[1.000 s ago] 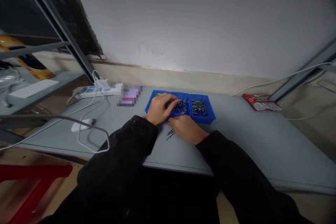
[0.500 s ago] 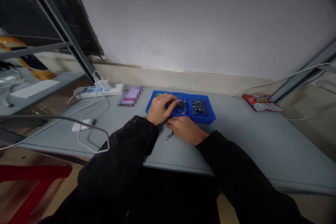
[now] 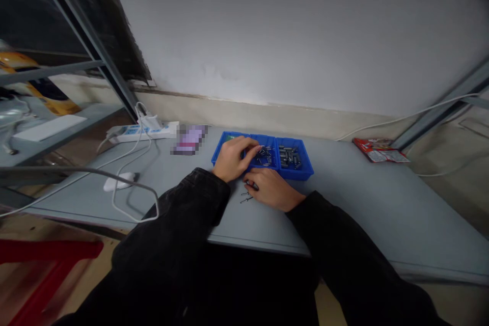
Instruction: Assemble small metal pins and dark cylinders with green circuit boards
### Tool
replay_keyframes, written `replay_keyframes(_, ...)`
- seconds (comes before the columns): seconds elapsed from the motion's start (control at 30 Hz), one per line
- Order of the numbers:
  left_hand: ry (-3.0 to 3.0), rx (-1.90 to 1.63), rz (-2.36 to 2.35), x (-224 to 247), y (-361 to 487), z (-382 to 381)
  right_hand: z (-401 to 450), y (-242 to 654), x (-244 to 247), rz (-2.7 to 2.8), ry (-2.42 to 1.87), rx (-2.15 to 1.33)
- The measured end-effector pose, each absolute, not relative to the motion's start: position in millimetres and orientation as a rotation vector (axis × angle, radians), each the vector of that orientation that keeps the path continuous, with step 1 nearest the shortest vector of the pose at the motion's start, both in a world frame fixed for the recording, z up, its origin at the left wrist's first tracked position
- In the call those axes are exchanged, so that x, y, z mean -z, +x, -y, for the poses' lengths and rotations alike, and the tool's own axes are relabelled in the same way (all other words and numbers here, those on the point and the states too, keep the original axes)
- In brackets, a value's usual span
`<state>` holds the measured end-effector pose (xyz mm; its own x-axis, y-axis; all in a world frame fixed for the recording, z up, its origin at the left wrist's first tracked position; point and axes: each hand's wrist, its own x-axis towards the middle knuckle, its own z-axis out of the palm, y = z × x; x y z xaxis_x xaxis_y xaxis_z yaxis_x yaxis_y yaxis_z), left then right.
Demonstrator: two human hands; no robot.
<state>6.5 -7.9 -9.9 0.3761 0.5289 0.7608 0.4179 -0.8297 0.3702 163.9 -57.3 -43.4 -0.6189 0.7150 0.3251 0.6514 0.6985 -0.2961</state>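
Right hand (image 3: 273, 190) now touches a dark pin (image 3: 251, 185)

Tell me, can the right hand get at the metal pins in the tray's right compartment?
Probably yes: the right hand sits just before the blue tray, with only the tray's low wall between it and the metal pins.

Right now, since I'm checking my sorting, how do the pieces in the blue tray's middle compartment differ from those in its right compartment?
The middle-compartment pieces look thinner and brighter, while the right-compartment pieces look thicker and darker. The middle-compartment pieces lie loosely at mixed angles, whereas the right-compartment pieces sit closer together, mostly side by side. Both look like small metal parts, and both lie in the same blue tray.
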Motion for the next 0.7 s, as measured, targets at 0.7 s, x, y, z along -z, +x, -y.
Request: replay_keyframes(0.7,2.504,-1.404,-0.892,9.2,5.4,7.5,57.3,159.5,46.4,2.376,-0.960,-0.070)
